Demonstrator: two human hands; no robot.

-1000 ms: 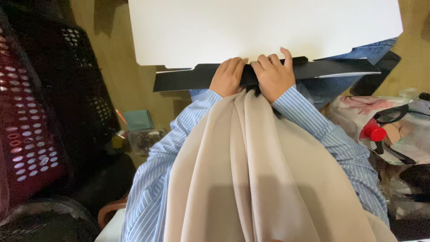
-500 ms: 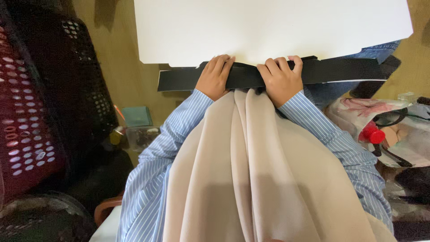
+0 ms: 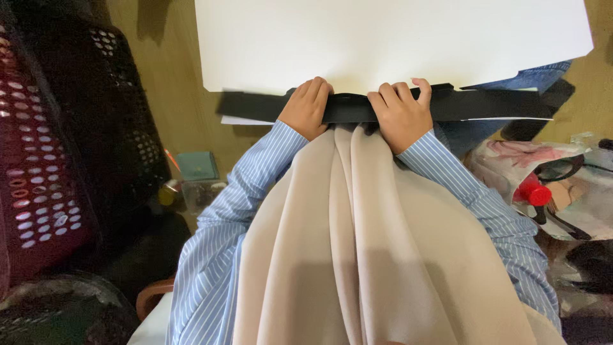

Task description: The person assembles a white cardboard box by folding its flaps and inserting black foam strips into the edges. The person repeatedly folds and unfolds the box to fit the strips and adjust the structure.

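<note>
Beige cloth (image 3: 357, 255) drapes down the lap between two striped sleeves (image 3: 242, 211). At its top edge, the left hand (image 3: 308, 108) and right hand (image 3: 399, 112) lie side by side, both closed around a long black strip (image 3: 485, 105) that runs crosswise, fingers curled over it. Just beyond the strip lies a white board (image 3: 383, 38) on the desk (image 3: 166, 96). A black crate (image 3: 96, 128) stands to the left, a red cap (image 3: 536, 191) to the right.

The person wears a long-sleeved shirt in light blue with fine white vertical stripes, its buttoned cuffs closing at both wrists. Over the chest hangs a smooth beige cloth that falls in long soft folds between the sleeves. The left hand (image 3: 306, 108) and the right hand (image 3: 401, 114) are bare, with no rings, watch or gloves
</note>
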